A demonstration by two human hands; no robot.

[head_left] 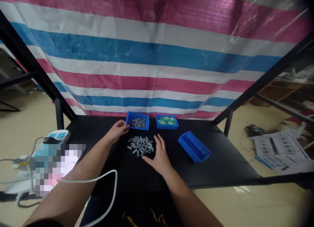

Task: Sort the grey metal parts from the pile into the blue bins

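At the left corner of a blue bin (127, 121), my left hand (119, 130) has its fingers closed on the edge. Inside that bin are many small dark and silvery cylindrical parts (138, 123). A loose pile of small clear or silvery tube-like pieces (140, 145) lies on the black table in front of it; their exact kind is too small to tell. My right hand (159, 156) is at the right side of the pile, thumb and fingers spread apart, holding nothing. The fingertips are close to the nearest pieces.
A second blue bin (167, 126) with green and white contents stands at the back. Another blue bin (195, 147) sits angled on the right of the black table (220, 161). A white cable (115, 184) crosses my left forearm. A power strip (61, 135) lies far left.
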